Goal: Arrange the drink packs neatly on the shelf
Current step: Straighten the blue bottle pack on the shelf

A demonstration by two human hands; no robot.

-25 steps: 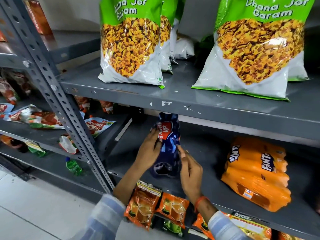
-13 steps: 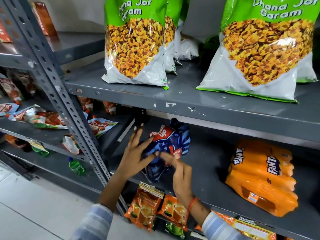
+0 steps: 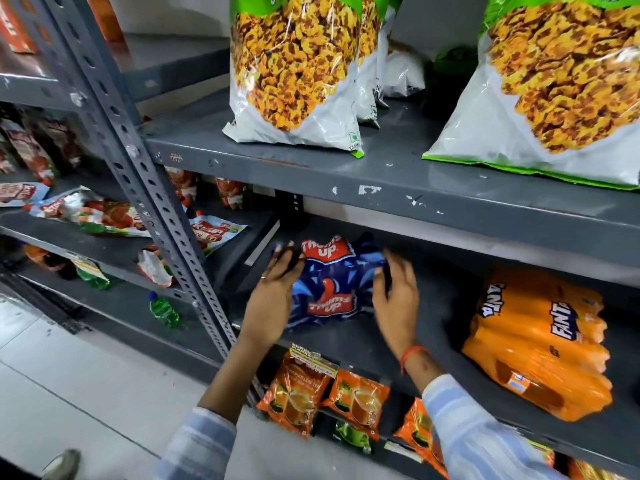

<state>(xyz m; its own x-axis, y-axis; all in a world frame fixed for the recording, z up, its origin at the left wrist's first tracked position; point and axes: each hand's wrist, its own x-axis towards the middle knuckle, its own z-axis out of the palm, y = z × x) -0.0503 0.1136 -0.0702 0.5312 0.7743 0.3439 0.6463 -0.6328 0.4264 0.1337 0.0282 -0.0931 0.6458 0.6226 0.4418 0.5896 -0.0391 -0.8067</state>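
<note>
Squaring up the blue Thums Up pack (image 3: 329,285) on the middle shelf (image 3: 433,327): it lies flat, label up, toward the left end of the board, back end under the shelf above. Left hand (image 3: 273,299) lies flat against the pack's left edge, fingers extended and close together, tips hooked over the top left corner. Right hand (image 3: 396,299) sits at the right edge, fingers loosely curled and spread; blurred, so I cannot tell if it actually grips the wrap or just touches it. Neither hand is lifting the pack.

Orange Fanta pack (image 3: 540,344) sits well apart to the right on the same shelf, skewed, front corner toward the lip.

Status, my read: blue pack is laid down, needs only final alignment. Left to do: straighten the Fanta pack and bring the two into a row. Roughly halfway.
</note>
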